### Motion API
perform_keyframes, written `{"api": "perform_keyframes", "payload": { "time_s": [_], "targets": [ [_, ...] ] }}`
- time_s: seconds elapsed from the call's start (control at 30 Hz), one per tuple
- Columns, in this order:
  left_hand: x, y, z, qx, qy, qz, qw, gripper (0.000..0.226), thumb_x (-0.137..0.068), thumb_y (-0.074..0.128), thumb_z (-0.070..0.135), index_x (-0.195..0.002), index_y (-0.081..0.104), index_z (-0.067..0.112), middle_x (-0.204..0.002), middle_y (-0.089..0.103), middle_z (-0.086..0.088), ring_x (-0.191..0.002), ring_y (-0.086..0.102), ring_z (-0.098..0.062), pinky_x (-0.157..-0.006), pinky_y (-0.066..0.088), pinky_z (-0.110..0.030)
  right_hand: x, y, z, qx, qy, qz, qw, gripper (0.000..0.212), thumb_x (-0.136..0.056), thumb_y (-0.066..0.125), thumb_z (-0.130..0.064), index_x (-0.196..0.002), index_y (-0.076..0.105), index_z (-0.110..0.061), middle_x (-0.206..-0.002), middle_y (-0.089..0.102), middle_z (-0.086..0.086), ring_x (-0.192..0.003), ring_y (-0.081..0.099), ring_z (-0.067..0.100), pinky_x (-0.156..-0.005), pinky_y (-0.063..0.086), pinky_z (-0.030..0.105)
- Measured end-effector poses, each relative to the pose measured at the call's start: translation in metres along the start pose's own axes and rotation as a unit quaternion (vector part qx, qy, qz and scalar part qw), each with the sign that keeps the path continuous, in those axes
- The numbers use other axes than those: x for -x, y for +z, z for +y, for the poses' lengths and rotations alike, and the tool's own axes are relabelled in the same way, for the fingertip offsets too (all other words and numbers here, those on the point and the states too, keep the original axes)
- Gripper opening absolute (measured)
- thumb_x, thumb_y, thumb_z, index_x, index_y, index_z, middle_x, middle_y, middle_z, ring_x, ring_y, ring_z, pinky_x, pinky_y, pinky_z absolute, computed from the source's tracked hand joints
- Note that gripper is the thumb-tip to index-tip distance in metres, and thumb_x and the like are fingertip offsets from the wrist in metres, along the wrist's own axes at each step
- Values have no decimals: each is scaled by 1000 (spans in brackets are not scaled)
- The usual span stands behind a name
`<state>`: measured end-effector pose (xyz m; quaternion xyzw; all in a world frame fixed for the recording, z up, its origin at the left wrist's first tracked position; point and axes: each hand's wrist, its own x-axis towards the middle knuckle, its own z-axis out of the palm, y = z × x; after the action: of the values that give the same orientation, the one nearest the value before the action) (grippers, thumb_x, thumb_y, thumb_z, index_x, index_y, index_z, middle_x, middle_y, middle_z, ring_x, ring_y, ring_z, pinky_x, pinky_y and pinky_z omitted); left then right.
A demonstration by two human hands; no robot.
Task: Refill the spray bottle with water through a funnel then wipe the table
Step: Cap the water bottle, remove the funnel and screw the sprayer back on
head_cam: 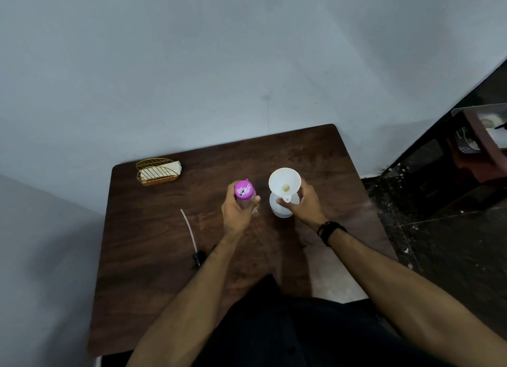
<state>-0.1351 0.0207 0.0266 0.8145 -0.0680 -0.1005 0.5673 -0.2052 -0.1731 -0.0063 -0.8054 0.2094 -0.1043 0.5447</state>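
A dark brown wooden table (153,270) with rounded corners stands pushed into the corner of a room, its far edge against a pale grey-blue wall (192,64) and its left side near a second wall of the same colour. To the right the floor (444,246) is dark, speckled stone, and further back sits a reddish-brown piece of furniture (477,147) with a clear cover on top (its contents are too blurred to tell).

On the table's far left corner stands a gold wire holder (155,172) with white napkins (170,166) in it. Nearer the left edge lies the spray head (197,258), black, with its long pale tube (188,226) pointing away from the person.

2 bare forearms reach in from below. The left hand (236,213) curls round a clear water bottle (247,199) with a pink cap (243,188), holding it upright near the table's middle. Just beside it, to the right, the right hand (304,204) grips the translucent white spray bottle (281,207), which stands on the table with a white funnel (284,182) seated in its neck. A black band (330,230) circles the right wrist.
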Motion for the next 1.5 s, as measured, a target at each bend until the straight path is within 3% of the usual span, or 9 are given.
{"api": "perform_keyframes", "payload": {
  "time_s": [0.17, 0.3, 0.4, 0.53, 0.67, 0.73, 0.87, 1.07, 1.5],
  "targets": [
    [-2, 1, -4, -19, -33, -29, 999, 69, -76, 85, 13, -136, 52, 12, -124, 63, -6, -112, 61, -18, -88, 52, -17, -11, 5, -15, 19, 5, 21, 1000, 59, -80, 80, -15, -135, 57, -8, -131, 64, 9, -122, 57, 22, -99, 52, 39],
    [-7, 2, -1, -26, -41, -41, 998, 69, -77, 83, 10, -138, 51, 12, -121, 60, 2, -111, 57, -13, -88, 48, -18, -20, 2, -30, -5, 18, 24, 1000, 55, -85, 76, -13, -135, 57, -7, -130, 65, 8, -120, 59, 20, -97, 53, 37],
    [-9, 3, -3, -37, -43, -43, 997, 68, -76, 85, 11, -135, 53, 11, -121, 62, 1, -110, 58, -13, -94, 49, -26, -24, -13, -38, -22, 10, 36, 999, 36, -91, 70, -24, -126, 63, -14, -111, 71, 1, -101, 64, 13, -82, 55, 31],
    [-7, 4, -10, -47, -56, -32, 997, 64, -72, 88, 15, -129, 58, 14, -114, 65, 4, -107, 62, -14, -89, 46, -22, -17, -42, -20, 9, 40, 108, 993, 52, -88, 73, -32, -134, 51, -25, -95, 68, -12, -87, 65, 0, -72, 51, 17],
    [-5, 8, -8, -53, -70, -36, 995, 65, -74, 87, 15, -131, 56, 15, -113, 62, 6, -106, 61, -13, -77, 42, -6, -5, -61, 11, 77, 102, 153, 980, 32, -84, 71, -39, -110, 61, -25, -95, 70, -3, -89, 67, 19, -75, 55, 36],
    [-4, 10, -7, -54, -78, -38, 995, 66, -75, 85, 11, -134, 55, 12, -116, 61, 3, -104, 57, -10, -72, 39, 1, 4, -64, 26, 133, 120, 134, 975, 23, -84, 70, -37, -101, 67, -22, -96, 73, 2, -91, 68, 23, -76, 54, 34],
    [-5, 13, -6, -61, -89, -39, 993, 69, -76, 84, 9, -138, 52, 10, -127, 62, -5, -113, 56, -14, -93, 40, -20, 21, -57, 45, 202, 165, 62, 963, 21, -80, 71, -33, -98, 68, -22, -97, 73, 5, -92, 68, 26, -75, 55, 33],
    [-5, 13, -1, -57, -112, -32, 992, 68, -76, 83, 7, -137, 52, 9, -126, 63, -5, -111, 58, -16, -90, 40, -20, 30, -45, 60, 264, 195, -57, 943, 30, -83, 68, -27, -111, 68, -19, -113, 70, 8, -106, 64, 32, -86, 53, 38],
    [-57, 46, 39, -52, -65, -16, 996, 64, -75, 86, 15, -131, 56, 12, -111, 65, 4, -100, 62, -12, -83, 43, -17, -37, -82, 68, 217, 166, -1, 962, 32, -93, 61, -33, -118, 67, -15, -115, 71, 11, -108, 64, 33, -87, 51, 37]
  ]
}}
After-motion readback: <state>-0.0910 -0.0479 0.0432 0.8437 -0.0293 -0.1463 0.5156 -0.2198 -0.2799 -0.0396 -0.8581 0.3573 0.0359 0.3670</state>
